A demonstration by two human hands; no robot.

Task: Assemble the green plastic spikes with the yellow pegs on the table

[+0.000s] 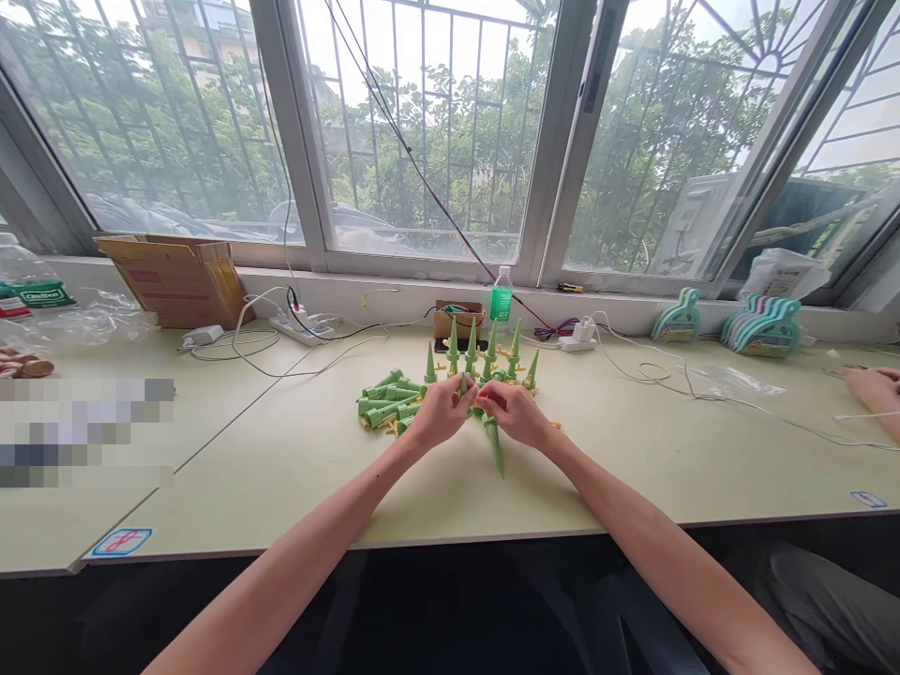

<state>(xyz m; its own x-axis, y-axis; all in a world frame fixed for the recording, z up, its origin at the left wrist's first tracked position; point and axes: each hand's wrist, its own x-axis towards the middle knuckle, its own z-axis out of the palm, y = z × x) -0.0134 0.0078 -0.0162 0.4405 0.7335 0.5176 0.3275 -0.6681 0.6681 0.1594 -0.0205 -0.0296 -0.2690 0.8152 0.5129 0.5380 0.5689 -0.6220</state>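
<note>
My left hand point(445, 410) is closed around a green plastic watering spike point(463, 384), its tip pointing up between the fingers. Close beside it, my right hand point(517, 411) has its fingertips pinched together near that spike; what they grip, if anything, is hidden. Below the hands a loose green spike point(495, 448) lies with its point toward me. Several green spikes with yellow valves point(454, 349) stand upright behind the hands. A pile of green tubes point(385, 401), with some yellow parts among them, lies to the left of my left hand.
Behind the spikes stand a small cardboard box point(457, 322) and a green-labelled bottle point(502, 300). White cables run from a power strip point(302, 324). A large carton point(177, 281) stands at back left, teal plastic pieces point(763, 325) at back right. Another person's hand point(876, 389) rests far right.
</note>
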